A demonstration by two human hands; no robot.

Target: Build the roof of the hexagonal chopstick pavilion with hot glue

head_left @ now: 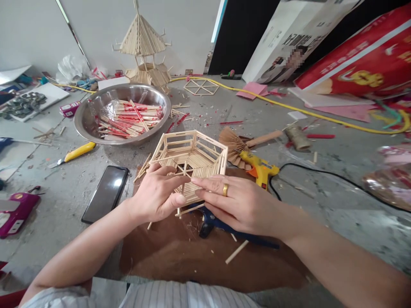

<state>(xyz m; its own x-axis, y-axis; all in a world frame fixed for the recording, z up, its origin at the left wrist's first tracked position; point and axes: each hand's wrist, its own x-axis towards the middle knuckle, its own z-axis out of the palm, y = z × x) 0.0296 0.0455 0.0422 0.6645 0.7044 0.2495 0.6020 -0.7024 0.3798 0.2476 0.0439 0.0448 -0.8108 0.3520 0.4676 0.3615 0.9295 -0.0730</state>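
Note:
A six-sided frame of thin wooden sticks (208, 170), with a slatted floor and railed sides, stands tilted before me. My left hand (159, 190) has its fingers curled over the near left side, with the thumb at the near edge. From the right, my right hand (236, 201), a ring on one finger, grips the near right side; its thumb is hidden. The fingertips of both hands almost meet at the near rim. Under the frame and right hand lies a blue-handled tool (221, 223), partly covered. A brown sheet (160, 256) is spread below, with a loose stick (236, 252) on it.
A steel bowl (80, 122) of red-tipped sticks stands behind left, near a yellow utility knife (79, 151) and a phone (105, 194). A yellow glue gun (261, 167) with a black cord, a brown fan (231, 145) and a twine spool (298, 136) lie right. A stick pagoda (141, 38) stands behind.

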